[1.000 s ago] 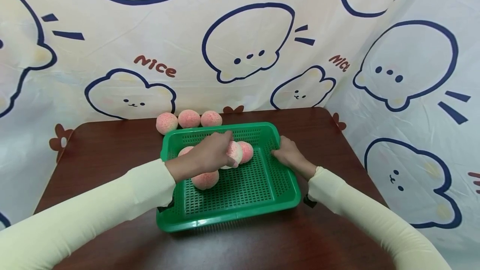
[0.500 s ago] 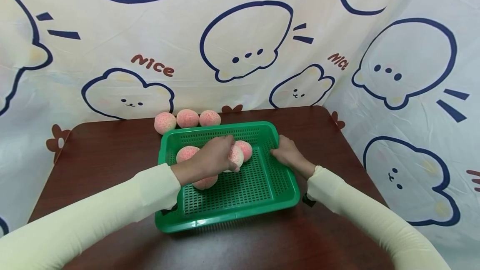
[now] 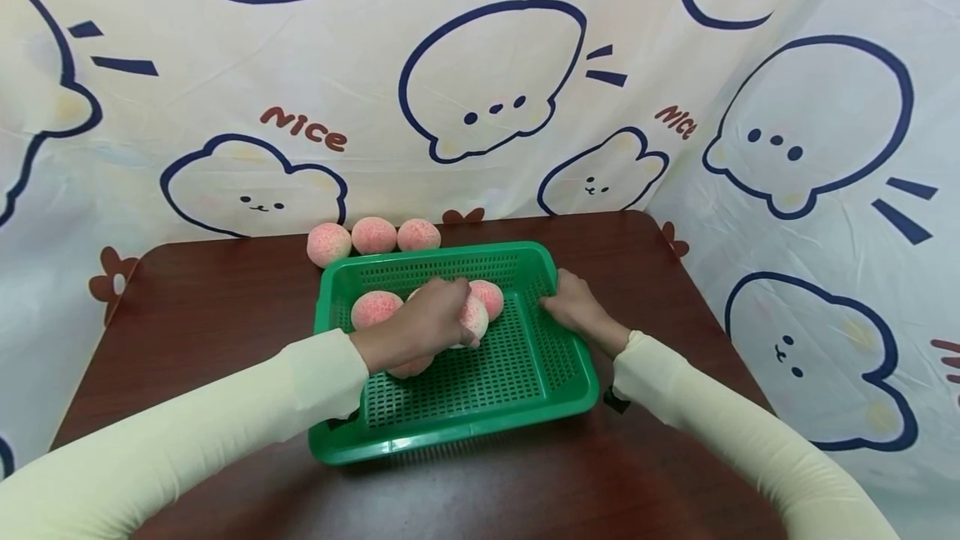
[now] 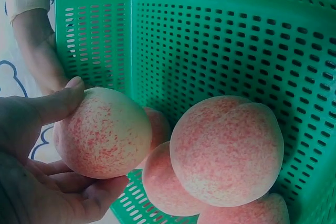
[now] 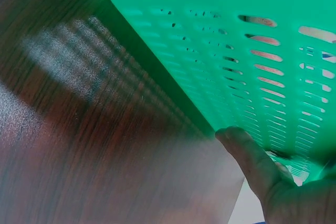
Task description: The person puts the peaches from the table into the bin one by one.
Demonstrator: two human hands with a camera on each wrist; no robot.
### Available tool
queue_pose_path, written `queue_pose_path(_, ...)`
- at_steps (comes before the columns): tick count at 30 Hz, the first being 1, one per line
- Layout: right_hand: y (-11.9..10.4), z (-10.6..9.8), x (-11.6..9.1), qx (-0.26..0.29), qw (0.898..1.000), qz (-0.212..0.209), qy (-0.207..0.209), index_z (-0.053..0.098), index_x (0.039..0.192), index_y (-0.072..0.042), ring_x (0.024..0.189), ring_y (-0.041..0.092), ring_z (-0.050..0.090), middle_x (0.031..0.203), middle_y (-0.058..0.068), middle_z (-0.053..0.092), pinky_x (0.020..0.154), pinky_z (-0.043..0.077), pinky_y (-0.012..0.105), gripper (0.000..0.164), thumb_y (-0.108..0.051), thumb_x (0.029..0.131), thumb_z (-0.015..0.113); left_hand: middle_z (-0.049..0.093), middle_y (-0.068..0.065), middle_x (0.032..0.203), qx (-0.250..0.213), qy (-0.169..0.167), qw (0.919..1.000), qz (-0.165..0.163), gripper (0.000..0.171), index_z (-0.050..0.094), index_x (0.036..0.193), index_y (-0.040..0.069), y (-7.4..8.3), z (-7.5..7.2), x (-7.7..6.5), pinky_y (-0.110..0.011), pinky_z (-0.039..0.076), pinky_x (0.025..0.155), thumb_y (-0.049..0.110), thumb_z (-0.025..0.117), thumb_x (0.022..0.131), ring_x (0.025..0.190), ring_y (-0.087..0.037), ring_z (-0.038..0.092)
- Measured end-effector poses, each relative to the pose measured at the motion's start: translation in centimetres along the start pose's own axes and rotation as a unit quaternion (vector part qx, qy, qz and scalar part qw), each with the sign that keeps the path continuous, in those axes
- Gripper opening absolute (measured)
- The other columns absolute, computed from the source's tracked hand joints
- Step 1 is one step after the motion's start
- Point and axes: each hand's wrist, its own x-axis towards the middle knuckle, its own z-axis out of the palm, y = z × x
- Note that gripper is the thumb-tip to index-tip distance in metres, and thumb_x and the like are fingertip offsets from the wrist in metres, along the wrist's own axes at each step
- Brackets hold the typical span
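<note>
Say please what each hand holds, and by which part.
The left hand holds a peach by its sides; the right hand grips the green basket by its right side.

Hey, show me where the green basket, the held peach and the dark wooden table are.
Green basket (image 3: pixel 480 427): head view, on its near rim.
Held peach (image 4: pixel 105 135): left wrist view, on the middle of its red-speckled side.
Dark wooden table (image 5: pixel 110 177): right wrist view, on its bare top.

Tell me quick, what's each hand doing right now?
Left hand: grip closed, holding a peach.
Right hand: grip closed, holding the green basket by its side.
</note>
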Motion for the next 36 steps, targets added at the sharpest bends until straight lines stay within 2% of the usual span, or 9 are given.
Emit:
queue_pose_path(6,0.1,0.0,0.0,0.013,1.0,-0.004,0.001,0.043,0.142,0.003,0.096,0.032,0.071,0.119,0.024,0.064,0.074,0.063,0.041,0.047,-0.012,0.1,0.059,0.065,-0.001,0.079,0.003,0.001,1.0,0.004,0.039,0.065,0.099,0.005,-0.3,0.5,0.4,-0.027,0.05,0.063,0.021,0.093,0.076,0.072,-0.014,0.06)
queue_pose_path(10,0.1,0.1,0.0,0.015,1.0,-0.005,0.001,0.044,0.142,0.003,0.097,0.032,0.071,0.12,0.024,0.064,0.075,0.063,0.041,0.047,-0.012,0.1,0.059,0.064,0.0,0.077,-0.003,0.0,1.0,0.002,0.035,0.066,0.092,0.008,-0.4,0.8,0.5,-0.027,0.05,0.062,0.02,0.094,0.074,0.071,-0.013,0.059)
queue_pose_path(18,0.1,0.1,0.1,0.0,1.0,-0.003,0.009,0.047,0.138,0.002,0.101,0.032,0.069,0.12,0.023,0.065,0.079,0.061,0.041,0.044,-0.013,0.099,0.061,0.061,-0.005,0.084,-0.082,-0.013,0.9958,-0.038,0.027,0.068,0.09,0.007,-0.3,1.5,0.6,-0.029,0.049,0.067,0.008,0.091,0.076,0.082,-0.019,0.055)
queue_pose_path(22,0.0,0.1,0.1,-0.002,1.0,0.001,0.008,0.047,0.138,0.002,0.1,0.031,0.069,0.119,0.022,0.065,0.078,0.061,0.04,0.044,-0.014,0.099,0.061,0.06,-0.009,0.097,-0.062,-0.015,0.9975,-0.032,0.025,0.068,0.085,0.008,-0.5,1.8,0.7,-0.03,0.05,0.068,0.012,0.091,0.077,0.085,-0.02,0.057)
queue_pose_path(26,0.0,0.1,0.1,-0.004,1.0,0.003,0.006,0.046,0.139,0.002,0.103,0.033,0.069,0.121,0.022,0.064,0.08,0.061,0.042,0.046,-0.015,0.099,0.061,0.058,-0.013,0.103,-0.026,-0.022,0.9993,-0.016,0.026,0.067,0.082,0.008,-0.8,2.0,0.9,-0.03,0.049,0.066,0.018,0.09,0.079,0.081,-0.021,0.057)
queue_pose_path(30,0.0,0.0,0.1,-0.001,1.0,0.007,0.003,0.045,0.14,0.001,0.104,0.033,0.069,0.123,0.023,0.064,0.082,0.061,0.043,0.047,-0.016,0.1,0.061,0.059,-0.011,0.097,0.01,-0.019,0.9998,0.003,0.027,0.068,0.08,0.009,-1.0,2.2,1.0,-0.031,0.049,0.067,0.022,0.091,0.078,0.079,-0.02,0.056)
queue_pose_path(36,0.0,0.0,0.0,0.006,1.0,0.002,0.002,0.046,0.139,0.001,0.098,0.031,0.071,0.12,0.022,0.065,0.077,0.062,0.04,0.045,-0.016,0.1,0.061,0.058,-0.009,0.087,0.065,-0.008,0.9973,0.031,0.03,0.067,0.073,0.009,-1.2,2.7,1.3,-0.036,0.048,0.074,0.024,0.093,0.075,0.081,-0.021,0.053)
